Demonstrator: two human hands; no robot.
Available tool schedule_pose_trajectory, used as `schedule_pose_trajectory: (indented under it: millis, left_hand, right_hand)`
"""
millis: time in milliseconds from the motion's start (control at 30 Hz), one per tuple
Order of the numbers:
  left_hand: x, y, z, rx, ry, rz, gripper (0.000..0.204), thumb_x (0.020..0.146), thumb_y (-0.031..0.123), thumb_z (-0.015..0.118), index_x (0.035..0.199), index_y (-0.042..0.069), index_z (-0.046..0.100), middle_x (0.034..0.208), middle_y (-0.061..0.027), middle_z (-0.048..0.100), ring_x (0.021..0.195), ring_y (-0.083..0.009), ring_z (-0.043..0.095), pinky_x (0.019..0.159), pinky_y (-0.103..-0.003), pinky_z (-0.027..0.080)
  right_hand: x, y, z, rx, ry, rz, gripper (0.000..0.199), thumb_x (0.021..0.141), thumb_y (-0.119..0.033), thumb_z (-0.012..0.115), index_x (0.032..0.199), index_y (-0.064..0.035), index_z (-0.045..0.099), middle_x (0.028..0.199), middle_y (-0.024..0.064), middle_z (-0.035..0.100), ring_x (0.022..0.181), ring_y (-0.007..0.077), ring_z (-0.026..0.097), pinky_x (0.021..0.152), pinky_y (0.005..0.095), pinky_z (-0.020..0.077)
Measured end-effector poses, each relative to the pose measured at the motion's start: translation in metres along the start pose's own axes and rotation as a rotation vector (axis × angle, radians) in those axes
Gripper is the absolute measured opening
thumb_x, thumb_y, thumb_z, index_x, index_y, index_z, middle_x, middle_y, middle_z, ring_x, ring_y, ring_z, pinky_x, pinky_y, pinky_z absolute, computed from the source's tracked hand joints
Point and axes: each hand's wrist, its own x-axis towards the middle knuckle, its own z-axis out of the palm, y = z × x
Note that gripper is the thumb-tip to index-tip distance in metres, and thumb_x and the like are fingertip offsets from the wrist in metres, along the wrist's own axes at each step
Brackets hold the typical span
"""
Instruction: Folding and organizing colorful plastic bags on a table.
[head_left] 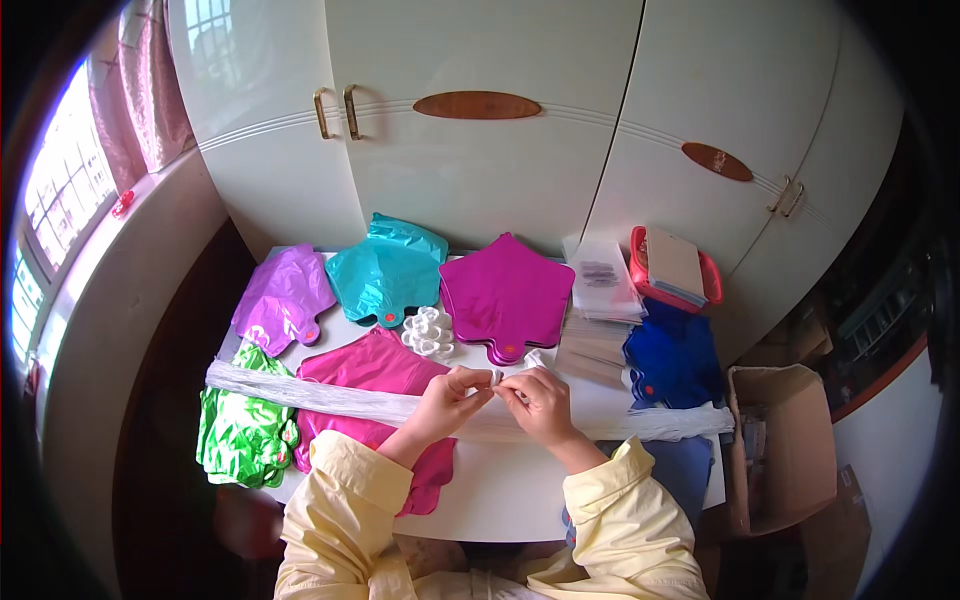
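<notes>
My left hand [452,402] and my right hand [538,403] meet over the middle of the table, fingertips closed in a pinch. Between them is a small white loop [495,377], which looks like the white coiled loops [428,333] heaped just beyond; the fingers cover part of it. Beneath my wrists a long bundle of white strands [330,397] stretches across the table. Flat foil balloons lie around: a magenta star-shaped stack [508,290] ahead, and a pink stack [370,365] partly under the strands and my left forearm. A small white piece [538,358] lies behind my right hand.
More flat foil balloons are teal [385,265], lilac [285,295], shiny green [240,430] and dark blue [680,355]. Clear plastic sleeves [602,280] sit beside a red basket [712,280] holding cards. An open cardboard box [800,390] stands at the table's right. White cabinets [480,170] rise behind.
</notes>
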Motion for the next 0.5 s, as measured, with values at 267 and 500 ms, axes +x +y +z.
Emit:
schedule_pose_trajectory:
  millis: [267,500]
  left_hand:
    - [-0.001,0.013,-0.004,0.155,-0.113,-0.093,0.015,0.082,0.012,0.065,0.095,0.004,0.066,0.076,0.0018,0.062,0.06,-0.0045,0.047,0.052,-0.021,0.036]
    - [-0.003,0.018,-0.007,-0.499,-0.217,-0.249,0.015,0.086,0.01,0.061,0.095,-0.001,0.064,0.087,-0.0036,0.065,0.079,-0.0083,0.056,0.073,-0.023,0.042]
  right_hand:
    - [-0.003,0.002,0.001,0.173,-0.038,0.164,0.013,0.072,-0.009,0.073,0.073,-0.0065,0.061,0.067,0.0033,0.058,0.06,0.0165,0.055,0.052,0.0279,0.044]
    - [-0.002,0.002,-0.001,0.266,-0.093,0.268,0.006,0.077,-0.004,0.066,0.081,-0.0049,0.061,0.071,0.0053,0.06,0.064,0.0191,0.058,0.056,0.0298,0.0448]
